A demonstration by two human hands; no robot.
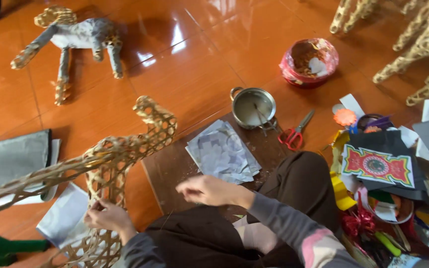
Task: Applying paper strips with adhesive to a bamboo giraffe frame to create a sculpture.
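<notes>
— Where's the woven frame (110, 164)?

— On the floor (194, 64) at lower left; the left hand (109, 217), fingers closed, pinches its lattice.

— The right hand (208, 190)?

— Hovering loosely curled, gripping nothing visible, near the grey paper stack (223, 153) on the brown board (172, 171).

— Containers?

— A metal pot (252, 106) holding pale liquid, scissors (294, 133) just beside it; a red bowl (309, 62) with scraps. Open floor beyond.

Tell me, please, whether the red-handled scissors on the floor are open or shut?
Shut, it seems: the scissors lie flat beside the small metal pot, blades together in one line.
</notes>
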